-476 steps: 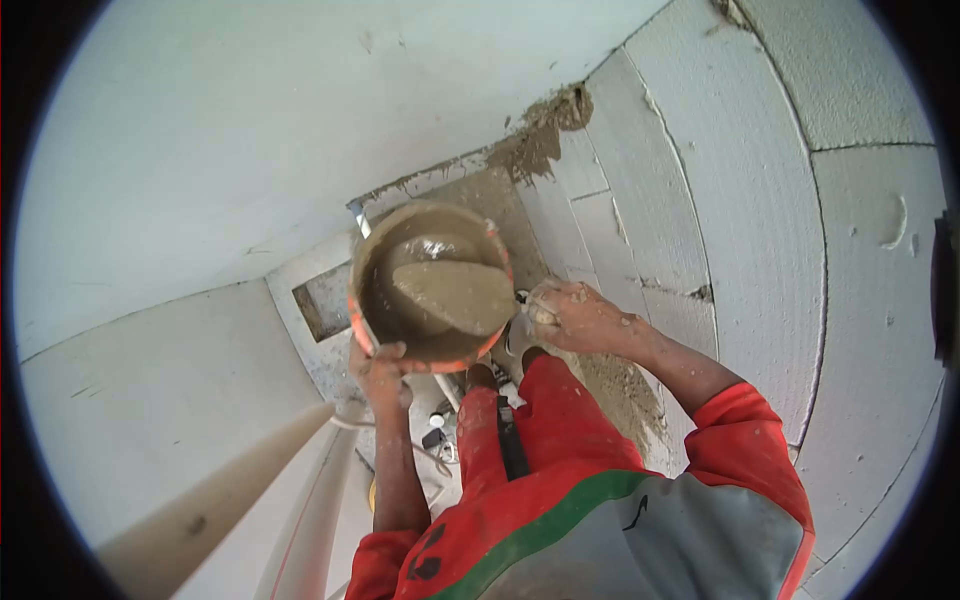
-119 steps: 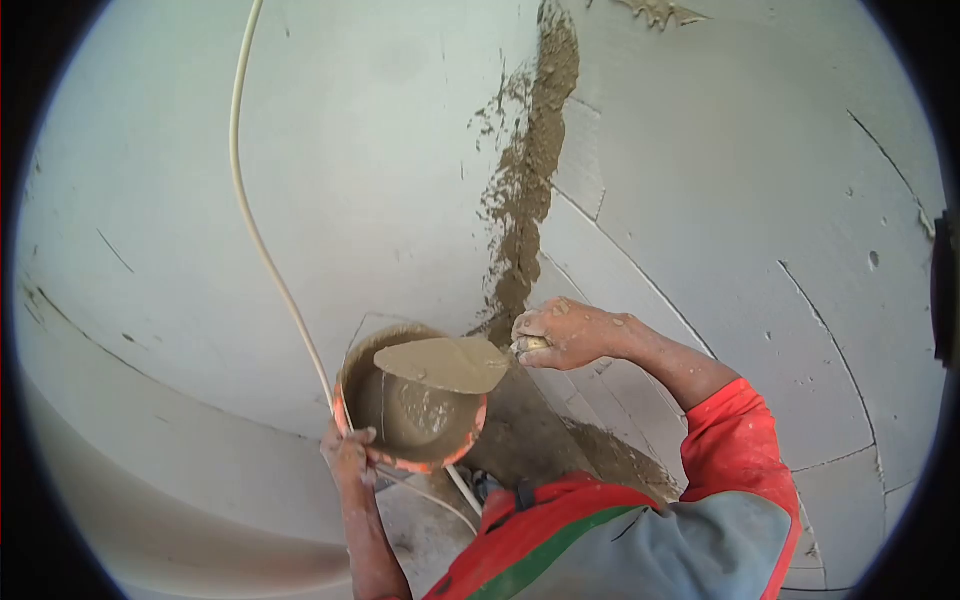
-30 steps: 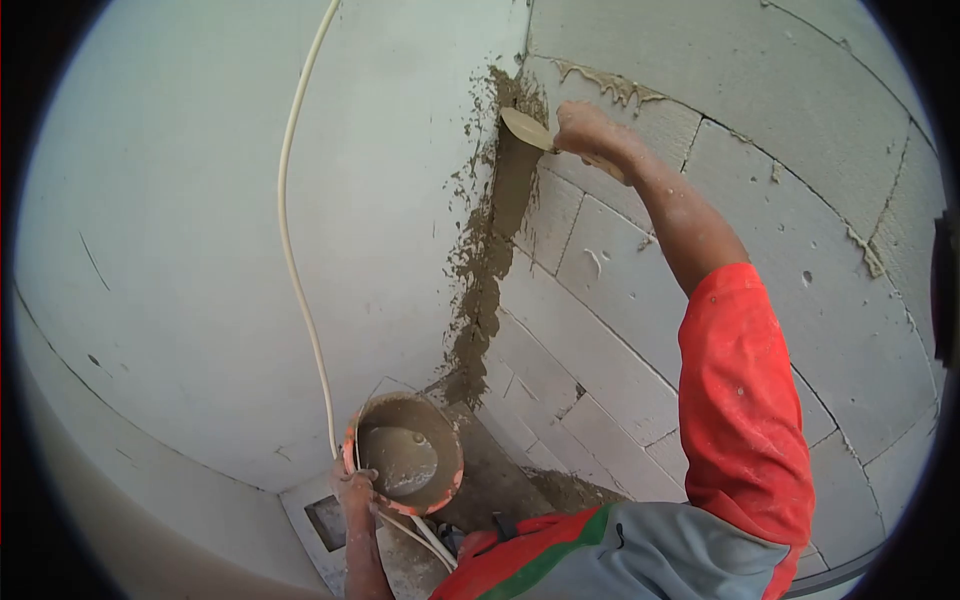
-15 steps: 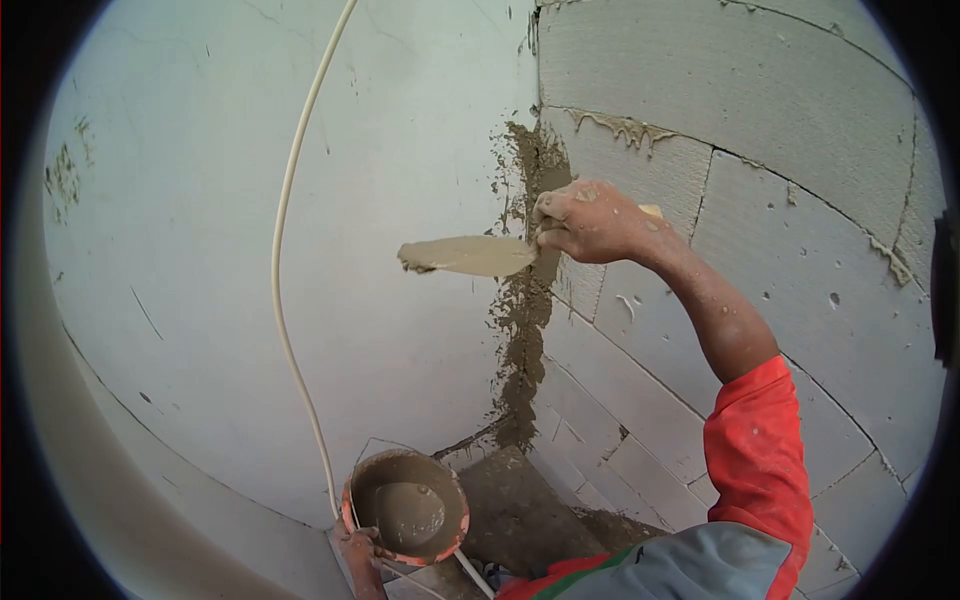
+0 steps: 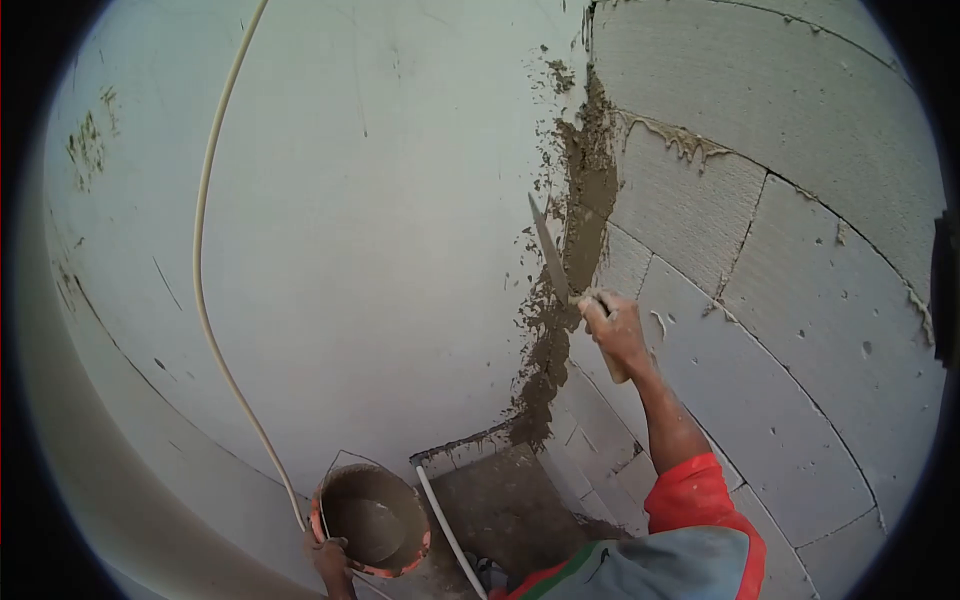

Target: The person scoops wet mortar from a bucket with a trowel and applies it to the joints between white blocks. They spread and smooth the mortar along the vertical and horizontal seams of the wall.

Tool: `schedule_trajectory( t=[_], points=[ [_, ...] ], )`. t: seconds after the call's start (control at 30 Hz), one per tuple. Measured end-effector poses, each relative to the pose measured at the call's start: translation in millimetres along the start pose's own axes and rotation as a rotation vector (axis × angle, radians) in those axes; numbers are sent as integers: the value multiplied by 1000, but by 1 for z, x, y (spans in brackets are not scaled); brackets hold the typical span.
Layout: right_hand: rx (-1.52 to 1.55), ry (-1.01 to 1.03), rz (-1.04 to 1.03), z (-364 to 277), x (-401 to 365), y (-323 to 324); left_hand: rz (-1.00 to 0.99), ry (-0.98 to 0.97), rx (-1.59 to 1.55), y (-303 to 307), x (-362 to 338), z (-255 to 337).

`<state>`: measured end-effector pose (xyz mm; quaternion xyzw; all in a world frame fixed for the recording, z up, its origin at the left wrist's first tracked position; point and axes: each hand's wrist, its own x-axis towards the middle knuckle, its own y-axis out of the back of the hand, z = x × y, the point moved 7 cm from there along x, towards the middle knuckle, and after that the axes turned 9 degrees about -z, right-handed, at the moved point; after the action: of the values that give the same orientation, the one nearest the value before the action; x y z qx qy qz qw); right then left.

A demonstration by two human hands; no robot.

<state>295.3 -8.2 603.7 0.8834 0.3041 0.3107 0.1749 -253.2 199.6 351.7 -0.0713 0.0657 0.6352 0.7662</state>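
Your right hand is wrapped tight around the pale wooden handle of a flat, narrow-bladed metal trowel, just to 3 o'clock of centre. The blade points up toward 11 o'clock from your fist, seen edge-on. It runs close along the left side of the rough band of grey-brown wet mortar, which fills the corner between the smooth white wall and the grey block wall. Whether blade and mortar touch cannot be told.

Down at 7 o'clock your left hand curls over the near rim of a round orange bucket — mortar coats its inside. A thin white cable hangs from 11 o'clock down to the bucket's left rim.
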Motion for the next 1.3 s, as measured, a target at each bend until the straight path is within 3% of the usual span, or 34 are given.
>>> schedule_trajectory(
  t=[0.13,0.2,0.23,0.27,0.3,0.37,0.4,0.47,0.5,0.53,0.63,0.7,0.8,0.9,1.0,1.1,1.13,1.2,1.27,1.3],
  points=[
    [-168,-225,-359,36,-59,-48,-39,138,-19,-31,-9,11],
    [-356,-169,-643,20,-85,-76,-201,135,-51,-60,-13,29],
    [-415,-141,-805,20,-102,-96,-159,109,-76,-64,-10,22],
    [-488,13,-915,21,-119,-118,-88,199,-15,-64,-9,10],
    [-559,197,-981,18,-133,-137,-89,202,49,-72,-5,8],
    [-739,290,-1079,9,-158,-171,-130,164,111,-98,-7,19],
    [-840,332,-1101,1,-165,-185,-153,179,170,-108,-4,18],
    [-836,452,-965,-2,-161,-214,-182,-74,290,-126,19,-1],
    [-898,416,-918,15,-158,-237,-200,-202,347,-136,25,-5],
    [-962,380,-874,33,-158,-252,-225,-153,350,-147,24,-1],
    [-713,353,-1038,52,-184,-251,-269,-8,322,-173,10,18],
    [-681,90,-1111,75,-203,-230,-282,-2,274,-178,16,8],
    [-523,-55,-865,79,-213,-186,-290,103,171,-178,22,5],
    [-579,-12,-877,112,-208,-183,-322,192,40,-182,13,9],
    [-558,32,-891,83,-184,-168,-330,161,-50,-170,6,17],
    [-540,250,-897,51,-159,-155,-309,136,-106,-149,-2,30],
    [-497,328,-911,34,-148,-148,-261,167,-126,-134,11,8],
    [-474,420,-913,-9,-119,-128,-296,0,-190,-126,0,28],
    [-452,418,-922,-69,-89,-98,-148,108,-139,-106,-6,31],
    [-419,410,-936,-101,-73,-83,-145,73,-134,-98,-6,30]
  ],
)
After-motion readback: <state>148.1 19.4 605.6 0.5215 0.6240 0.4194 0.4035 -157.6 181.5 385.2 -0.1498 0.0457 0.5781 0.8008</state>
